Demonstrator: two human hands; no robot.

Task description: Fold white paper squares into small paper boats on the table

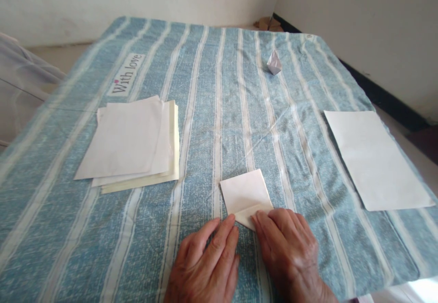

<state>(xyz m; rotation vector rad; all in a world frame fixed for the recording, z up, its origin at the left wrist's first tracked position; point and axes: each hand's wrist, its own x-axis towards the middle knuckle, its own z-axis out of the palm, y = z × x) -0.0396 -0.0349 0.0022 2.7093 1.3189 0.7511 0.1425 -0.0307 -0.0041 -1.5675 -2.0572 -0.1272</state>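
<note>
1. Nearest the camera, the left hand [208, 262], fingers extended, and the right hand [289, 250], fingers curled, are rested on a folded paper [244, 191]; whether it is pinched by the right cannot be told.
2. A striped blue cloth [198, 138] is spread underneath.
3. At left, a paper stack [125, 141] is laid.
4. At right, a white sheet [374, 161] is laid.
5. The folded paper is placed between them, nearer the camera.
6. Well beyond, a paper figure [274, 64] is set.
</note>
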